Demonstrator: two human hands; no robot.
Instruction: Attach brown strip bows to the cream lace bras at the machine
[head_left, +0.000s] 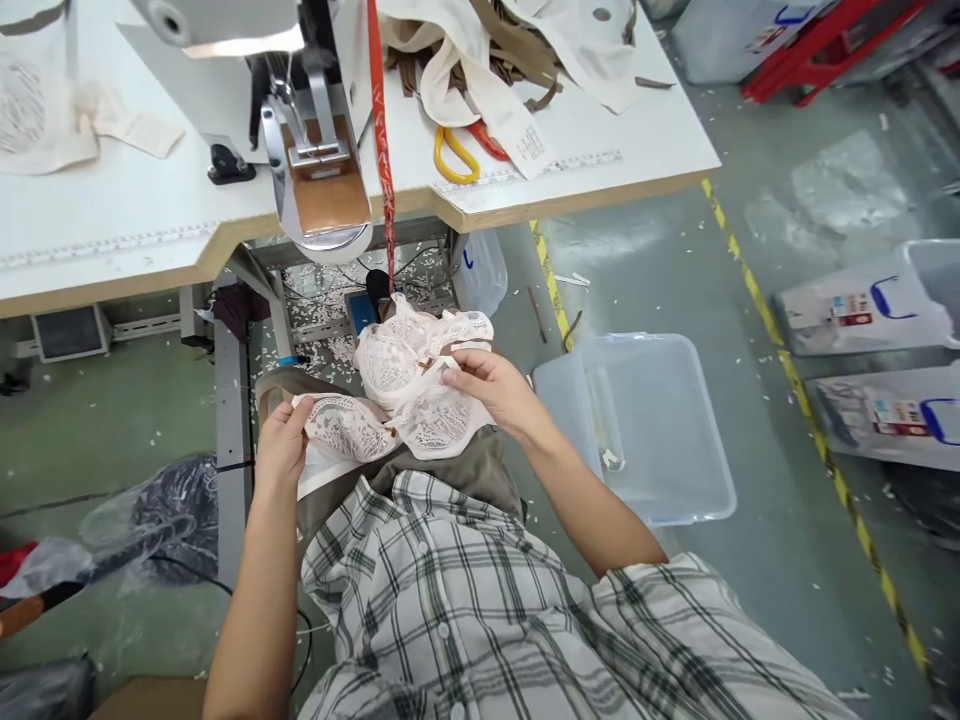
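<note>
A pile of cream lace bra pieces (409, 375) lies on my lap, below the edge of the sewing table (135, 230). My left hand (281, 445) is closed on the left end of a lace cup with a white strap. My right hand (487, 385) pinches the lace near the middle of the pile, fingers pressed together. The sewing machine (307, 130) stands on the table right above, with a red ribbon (382, 150) hanging from it down toward the lace.
Scissors with yellow and red handles (461, 150) and beige fabric pieces lie on the table at the back. A clear plastic bin (645, 430) stands on the floor to my right, more bins further right. Dark plastic bags (161, 510) lie on the left.
</note>
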